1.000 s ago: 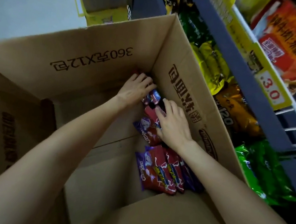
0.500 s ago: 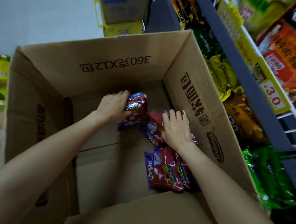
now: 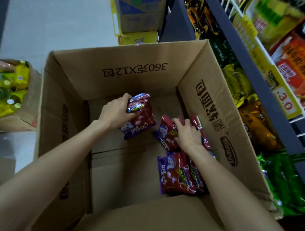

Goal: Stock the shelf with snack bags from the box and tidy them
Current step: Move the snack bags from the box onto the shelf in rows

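Open box beside shelf. Left hand, curled round a bag, now raised off the floor of the box compared with a second ago: first pick made. Right hand clutching more bags against the right wall. Spare bags lying nearer. Drinks carton left; tall box walls hindering the lift.

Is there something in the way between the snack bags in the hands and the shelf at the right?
The box wall stands between them: both the left hand and right hand grip red-purple bags low inside the box, so they must rise over its rim. Beyond it, the shelf already holds packets.
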Action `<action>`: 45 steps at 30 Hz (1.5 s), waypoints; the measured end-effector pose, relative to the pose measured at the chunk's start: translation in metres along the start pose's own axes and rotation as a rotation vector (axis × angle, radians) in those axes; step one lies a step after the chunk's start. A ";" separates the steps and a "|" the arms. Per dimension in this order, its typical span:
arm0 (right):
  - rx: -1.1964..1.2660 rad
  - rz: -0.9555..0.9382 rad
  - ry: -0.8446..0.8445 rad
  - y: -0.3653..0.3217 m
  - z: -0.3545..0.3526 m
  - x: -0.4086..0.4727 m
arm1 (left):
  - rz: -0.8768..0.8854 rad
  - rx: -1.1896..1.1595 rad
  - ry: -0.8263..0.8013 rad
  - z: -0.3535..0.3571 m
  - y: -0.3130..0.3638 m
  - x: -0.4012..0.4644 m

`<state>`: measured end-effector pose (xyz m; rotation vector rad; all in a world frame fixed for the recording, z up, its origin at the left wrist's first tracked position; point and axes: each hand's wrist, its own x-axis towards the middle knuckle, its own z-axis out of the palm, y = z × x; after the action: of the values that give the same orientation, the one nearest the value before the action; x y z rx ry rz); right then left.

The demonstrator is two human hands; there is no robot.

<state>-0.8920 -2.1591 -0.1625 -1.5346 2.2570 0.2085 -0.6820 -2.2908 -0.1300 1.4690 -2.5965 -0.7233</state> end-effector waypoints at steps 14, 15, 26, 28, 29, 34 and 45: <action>0.528 -0.025 0.495 0.002 -0.092 -0.050 | 0.185 -0.166 0.271 -0.064 0.033 -0.038; 0.536 -0.029 0.511 0.005 -0.101 -0.063 | 0.216 -0.190 0.280 -0.072 0.040 -0.042; 0.528 0.006 0.728 0.067 -0.155 -0.266 | 0.527 -0.461 0.283 -0.127 0.148 -0.124; 0.557 0.024 0.788 0.083 -0.151 -0.314 | 0.569 -0.524 0.259 -0.122 0.173 -0.147; 0.576 0.036 0.806 0.091 -0.145 -0.338 | 0.586 -0.562 0.249 -0.117 0.187 -0.160; 0.584 0.152 0.881 0.127 -0.103 -0.457 | 0.690 -0.646 0.187 -0.071 0.250 -0.236; 0.513 0.572 1.096 0.182 -0.018 -0.673 | 0.918 -0.480 -0.083 0.018 0.368 -0.343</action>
<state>-0.8509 -1.5181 0.1086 -0.7160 3.1111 -1.2445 -0.7929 -1.8428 0.0698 0.0748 -2.4761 -1.1163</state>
